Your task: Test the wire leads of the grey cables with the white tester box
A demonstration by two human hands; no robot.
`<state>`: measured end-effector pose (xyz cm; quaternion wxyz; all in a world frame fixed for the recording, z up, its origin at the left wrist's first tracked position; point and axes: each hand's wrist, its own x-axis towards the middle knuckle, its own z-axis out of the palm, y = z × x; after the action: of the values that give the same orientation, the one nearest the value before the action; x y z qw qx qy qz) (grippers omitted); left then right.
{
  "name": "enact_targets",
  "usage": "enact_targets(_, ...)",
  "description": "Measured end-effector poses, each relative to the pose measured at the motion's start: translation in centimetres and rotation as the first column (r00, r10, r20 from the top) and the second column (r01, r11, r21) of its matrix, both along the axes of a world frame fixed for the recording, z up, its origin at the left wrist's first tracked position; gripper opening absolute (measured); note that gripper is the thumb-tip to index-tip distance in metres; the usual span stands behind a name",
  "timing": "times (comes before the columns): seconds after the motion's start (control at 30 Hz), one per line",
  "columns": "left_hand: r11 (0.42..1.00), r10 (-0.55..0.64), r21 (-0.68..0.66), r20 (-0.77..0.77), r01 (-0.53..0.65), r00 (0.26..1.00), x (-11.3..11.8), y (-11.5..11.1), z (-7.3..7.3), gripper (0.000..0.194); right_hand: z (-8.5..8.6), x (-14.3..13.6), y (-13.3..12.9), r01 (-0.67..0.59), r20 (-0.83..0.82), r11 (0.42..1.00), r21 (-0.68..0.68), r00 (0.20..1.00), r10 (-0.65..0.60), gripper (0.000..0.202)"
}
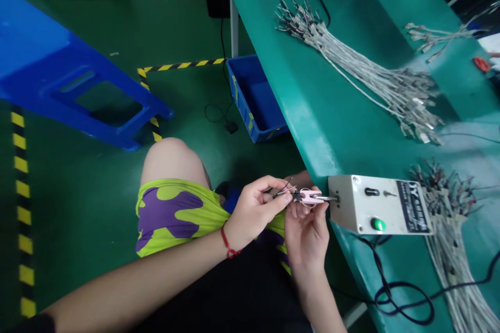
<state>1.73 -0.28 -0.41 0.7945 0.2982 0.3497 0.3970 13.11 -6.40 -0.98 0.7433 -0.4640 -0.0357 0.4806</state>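
Pinches wires (288, 188) in left hand (252, 213), grips pink tool (311, 196) in right hand (308, 242), beside box (385, 205) at 4 o'clock. Appears midway through this set; cannot tell finished from waiting bundles (363, 73) at 2 and 4.

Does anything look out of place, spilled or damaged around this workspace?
One slightly odd thing: a thin black cord hangs off the green table and lies loosely looped on the dark green floor beside the blue plastic bin, where it might catch a foot. No spill or obvious damage shows.
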Motion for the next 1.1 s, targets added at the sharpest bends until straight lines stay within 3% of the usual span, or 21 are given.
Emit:
enact_targets(0.4, 0.998, -0.013, 0.062, -0.068, 0.018, 0.998, 0.0, -0.1, 0.4, 0.013, 0.1, 0.0, -0.1, -0.013, 0.010, 1.000, -0.015, 1.000, 0.014, 0.031)
enact_targets(0.53, 0.996, -0.012, 0.090, -0.093, 0.021, 0.996, -0.2, -0.2, 0.4, 0.010, 1.2, -0.5, -2.1, -0.081, 0.041, 0.994, -0.074, 0.996, 0.084, 0.034)
enact_targets(0.6, 0.993, -0.005, 0.113, -0.106, 0.017, 0.994, -0.3, -0.2, 0.3, 0.009, 2.2, -0.8, -3.9, -0.068, 0.189, 0.988, -0.138, 0.978, 0.094, 0.030)
enact_targets(0.63, 0.992, -0.002, 0.126, -0.113, 0.017, 0.994, -0.3, -0.2, 0.3, 0.010, 2.7, -0.8, -4.7, 0.011, 0.364, 0.983, -0.183, 0.930, 0.057, 0.022)
enact_targets(0.67, 0.990, -0.002, 0.138, -0.118, 0.018, 0.993, -0.4, -0.2, 0.3, 0.010, 3.2, -0.6, -5.4, 0.140, 0.574, 0.970, -0.199, 0.819, 0.000, 0.020)
enact_targets(0.7, 0.989, -0.002, 0.150, -0.122, 0.021, 0.993, -0.4, -0.1, 0.3, 0.011, 3.6, -0.3, -5.9, 0.288, 0.763, 0.944, -0.158, 0.643, -0.068, 0.029)
enact_targets(0.73, 0.987, -0.005, 0.158, -0.126, 0.025, 0.992, -0.4, -0.1, 0.3, 0.011, 4.0, 0.2, -6.1, 0.398, 0.884, 0.913, -0.087, 0.454, -0.114, 0.041)
enact_targets(0.77, 0.986, -0.008, 0.164, -0.128, 0.029, 0.992, -0.5, -0.1, 0.3, 0.012, 4.3, 0.8, -6.1, 0.456, 0.938, 0.889, -0.024, 0.317, -0.137, 0.051)
enact_targets(0.8, 0.986, -0.011, 0.166, -0.130, 0.033, 0.991, -0.5, 0.0, 0.4, 0.012, 4.5, 1.4, -6.0, 0.477, 0.960, 0.879, 0.008, 0.241, -0.140, 0.058)
enact_targets(0.93, 0.985, -0.019, 0.166, -0.141, 0.043, 0.990, -0.4, 0.0, 0.6, 0.014, 4.2, 3.5, -5.1, 0.459, 0.982, 0.888, -0.023, 0.175, -0.066, 0.062)
enact_targets(1.03, 0.987, -0.019, 0.157, -0.141, 0.041, 0.990, -0.3, 0.1, 0.6, 0.016, 3.7, 3.7, -5.0, 0.463, 0.994, 0.886, 0.011, 0.095, -0.062, 0.062)
enact_targets(1.1, 0.988, -0.020, 0.150, -0.138, 0.041, 0.990, -0.4, 0.1, 0.6, 0.018, 3.7, 3.5, -5.0, 0.486, 0.995, 0.874, 0.002, 0.086, -0.051, 0.059)
